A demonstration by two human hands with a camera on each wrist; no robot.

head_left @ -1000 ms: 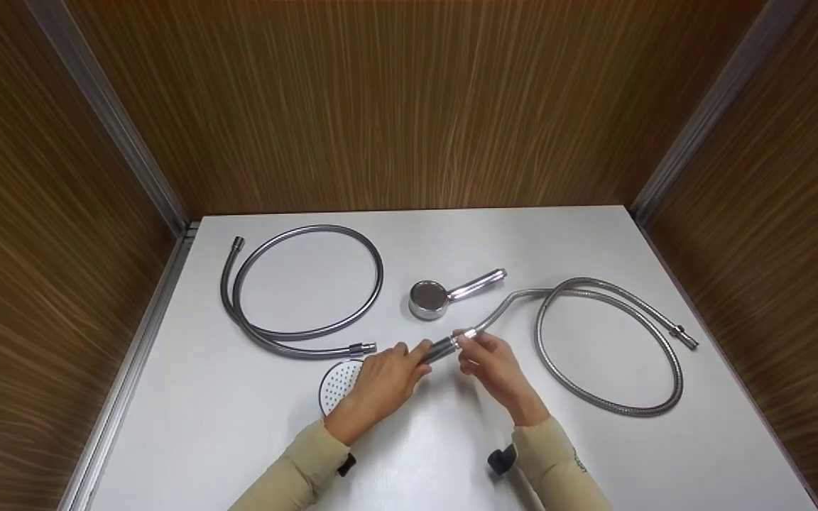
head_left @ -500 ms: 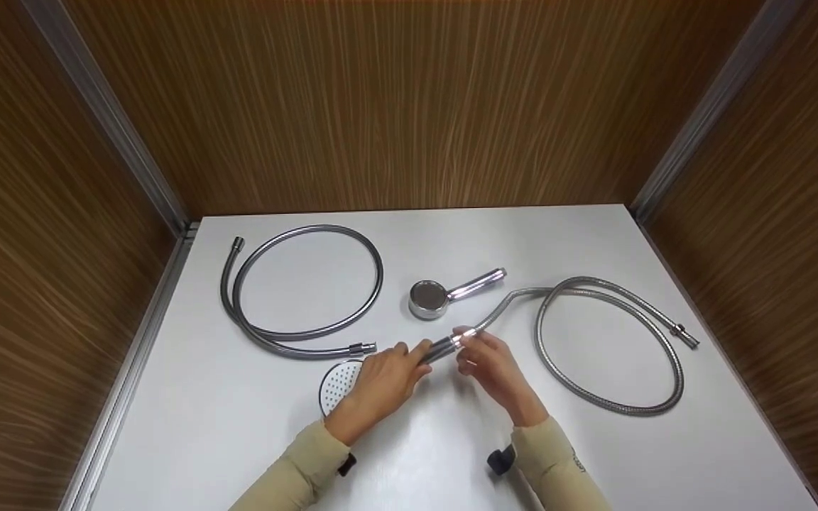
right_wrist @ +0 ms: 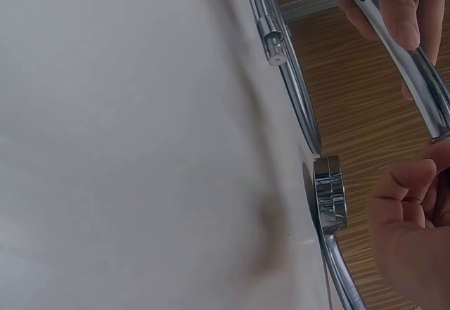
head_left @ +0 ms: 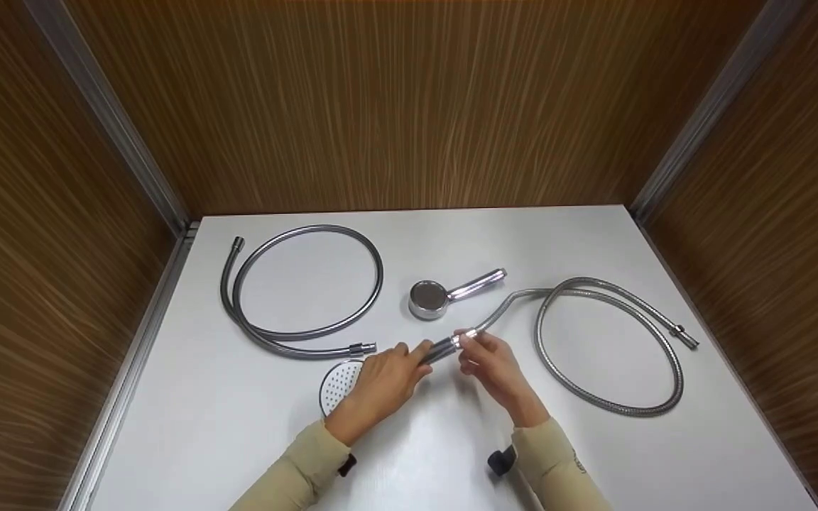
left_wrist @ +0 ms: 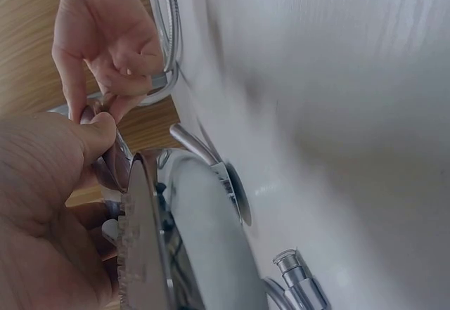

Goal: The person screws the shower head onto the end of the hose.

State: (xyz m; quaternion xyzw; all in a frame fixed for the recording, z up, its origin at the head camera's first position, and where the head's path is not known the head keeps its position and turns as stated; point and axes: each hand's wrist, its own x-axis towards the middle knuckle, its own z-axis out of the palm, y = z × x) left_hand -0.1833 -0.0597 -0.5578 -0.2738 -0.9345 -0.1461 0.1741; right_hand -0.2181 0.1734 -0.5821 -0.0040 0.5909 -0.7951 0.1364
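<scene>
My left hand grips the handle of a shower head whose round white face shows a grid of nozzles; the wrist hides part of that face. In the right wrist view the chrome handle runs through the left fingers. At the handle's end my right hand pinches the metal end fitting of a braided silver shower hose. Fitting and handle end meet in line; how far they are joined cannot be seen. The hose runs off to the right and lies in a loop on the table.
A second, smaller chrome shower head lies beyond the hands, its handle pointing right. A darker grey hose is coiled at the left of the white table. Wood-grain panels enclose the back and sides.
The right fingers shift very slightly at the hose fitting. The left hand, the shower head and the hoses keep their places.
</scene>
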